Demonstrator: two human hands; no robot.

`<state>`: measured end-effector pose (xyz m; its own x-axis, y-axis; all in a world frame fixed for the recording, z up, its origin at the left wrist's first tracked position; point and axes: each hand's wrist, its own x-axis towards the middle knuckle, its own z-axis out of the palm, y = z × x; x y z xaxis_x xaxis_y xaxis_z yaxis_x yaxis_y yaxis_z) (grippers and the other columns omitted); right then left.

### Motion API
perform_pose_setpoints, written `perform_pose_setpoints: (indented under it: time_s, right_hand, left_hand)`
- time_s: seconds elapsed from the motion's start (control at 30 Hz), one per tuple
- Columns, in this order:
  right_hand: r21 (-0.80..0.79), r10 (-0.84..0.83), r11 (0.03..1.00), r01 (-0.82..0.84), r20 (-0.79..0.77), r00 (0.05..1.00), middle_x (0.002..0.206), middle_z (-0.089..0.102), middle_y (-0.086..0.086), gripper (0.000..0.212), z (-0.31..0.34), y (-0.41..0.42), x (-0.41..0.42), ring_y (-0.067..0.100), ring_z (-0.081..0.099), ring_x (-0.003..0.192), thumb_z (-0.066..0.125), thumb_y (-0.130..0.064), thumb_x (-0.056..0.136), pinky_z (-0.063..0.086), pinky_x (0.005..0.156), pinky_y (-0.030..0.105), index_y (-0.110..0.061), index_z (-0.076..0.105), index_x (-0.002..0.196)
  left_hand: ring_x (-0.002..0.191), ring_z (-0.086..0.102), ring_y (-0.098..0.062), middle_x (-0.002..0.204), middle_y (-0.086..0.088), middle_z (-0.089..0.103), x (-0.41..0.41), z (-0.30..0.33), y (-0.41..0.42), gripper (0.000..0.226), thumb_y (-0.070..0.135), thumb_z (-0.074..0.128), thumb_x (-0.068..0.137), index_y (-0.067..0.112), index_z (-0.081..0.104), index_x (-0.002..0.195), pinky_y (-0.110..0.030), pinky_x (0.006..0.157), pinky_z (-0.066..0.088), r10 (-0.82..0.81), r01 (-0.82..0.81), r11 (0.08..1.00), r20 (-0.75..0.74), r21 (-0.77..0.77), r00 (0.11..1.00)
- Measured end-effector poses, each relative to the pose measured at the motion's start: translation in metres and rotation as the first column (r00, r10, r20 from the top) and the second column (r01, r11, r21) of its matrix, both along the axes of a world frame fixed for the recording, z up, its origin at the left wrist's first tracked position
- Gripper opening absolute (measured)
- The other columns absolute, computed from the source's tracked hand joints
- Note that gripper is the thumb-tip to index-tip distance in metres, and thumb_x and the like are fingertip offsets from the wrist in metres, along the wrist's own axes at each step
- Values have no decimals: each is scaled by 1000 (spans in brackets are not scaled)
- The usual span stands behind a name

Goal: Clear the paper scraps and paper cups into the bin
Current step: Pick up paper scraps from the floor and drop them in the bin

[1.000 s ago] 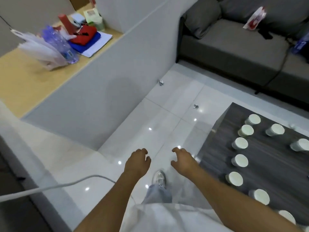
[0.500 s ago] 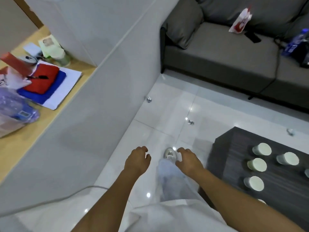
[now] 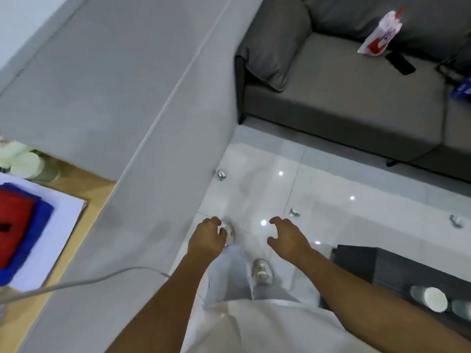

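- Since prev frame view swung fwd/left: person walked on, sofa now closer, dark table slid to lower-right edge, only a couple of cups left in shot.
- L hand held out over floor, fingers loosely curled, holding nothing.
- R hand same: fingers spread and half bent, empty.
- Both shoes visible below hands, mid-stride.
- Step: prob. walking up to floor scraps, no pick started yet.
- Task things: crumpled paper scrap just ahead of R hand; another scrap by wall base; third scrap far right on floor. Paper cup upside-down on the table, lower right.
- Bin not in view.
- Next move likely needs bend down + pinch nearest scrap w/ R hand; scraps small, light, may skid on glossy tile.
- Surface: glossy white tile floor w/ light glints.
- Room: grey wall on left, wood ledge w/ red/blue items + paper, white cable across lower left; red/white bag and phone on sofa.
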<state>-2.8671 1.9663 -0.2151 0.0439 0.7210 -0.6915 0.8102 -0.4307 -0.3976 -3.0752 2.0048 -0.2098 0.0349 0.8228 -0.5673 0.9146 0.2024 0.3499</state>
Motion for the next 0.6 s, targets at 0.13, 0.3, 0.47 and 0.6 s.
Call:
perform_pose_setpoints:
  time_s: [0.13,0.3,0.47,0.6]
  right_hand:
    - [8,-85,996,85,-22,996,133,45,11,51,-19,71,-3,28,49,119,54,-24,92,45,95,35,-19,38,140]
    - [-9,-207,978,206,-46,977,134,46,10,52,-51,159,-9,27,48,119,54,-23,91,45,95,36,-19,37,140]
    - [-56,-267,963,263,-60,962,136,44,10,55,-94,223,-11,28,47,121,54,-23,91,47,96,39,-20,35,142]
    - [-70,-295,954,290,-74,953,136,45,10,54,-154,265,-8,29,45,124,54,-23,91,43,100,40,-19,37,142]
  left_hand:
    - [113,53,-28,118,-13,58,-1,-21,75,29,23,49,93,9,55,118,-34,93,43,-67,66,997,-22,-39,997]
    - [117,51,-24,126,-9,55,-4,-49,173,33,24,48,95,12,51,126,-34,98,41,-115,112,988,-21,-103,993]
    - [114,54,-24,123,-11,57,-3,-82,250,32,21,51,94,10,54,124,-32,97,43,-9,7,991,-10,-136,1000]
    - [113,54,-24,121,-10,59,10,-140,289,30,19,53,93,10,56,122,-30,96,40,132,-131,980,-1,-150,991]
